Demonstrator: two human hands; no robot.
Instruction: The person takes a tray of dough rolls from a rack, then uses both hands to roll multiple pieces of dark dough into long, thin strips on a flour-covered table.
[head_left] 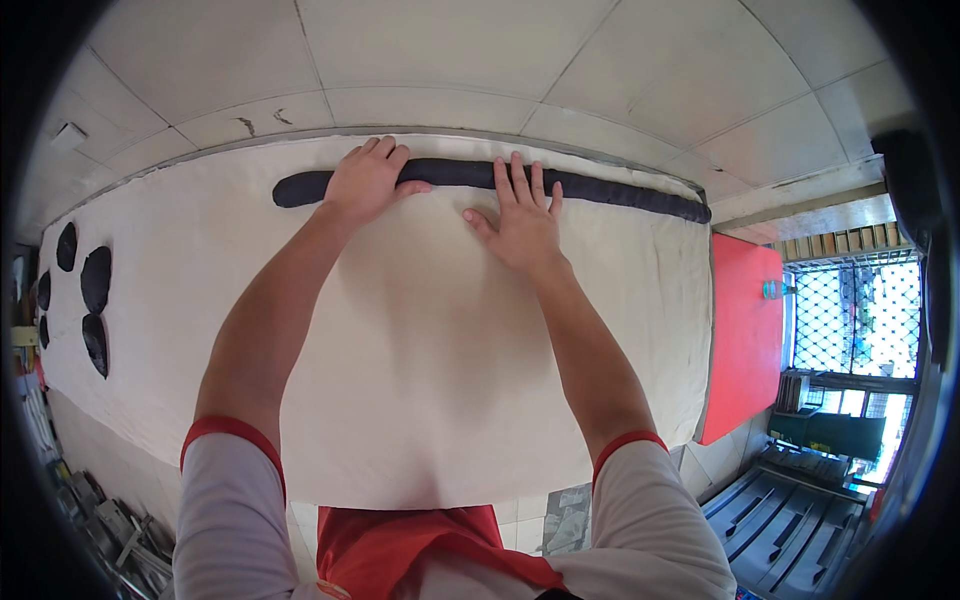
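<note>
A long black roll (450, 173), which looks like dough, lies along the far edge of a table spread with pale cloth (430, 330). My left hand (368, 182) curls over it near its thicker left end, fingers bent over the far side and thumb along the near side. Farther right, my right hand (520, 210) rests with fingers spread across the roll and thumb apart on the cloth. From there the roll runs on to the table's far right corner.
Several black lumps, including one larger piece (96, 279), lie at the table's left end. A tiled wall (420, 50) rises behind the table. On the right are a red surface (745, 330) and stacked grey-blue plastic pieces (790, 520). Metal items (110, 530) sit at lower left.
</note>
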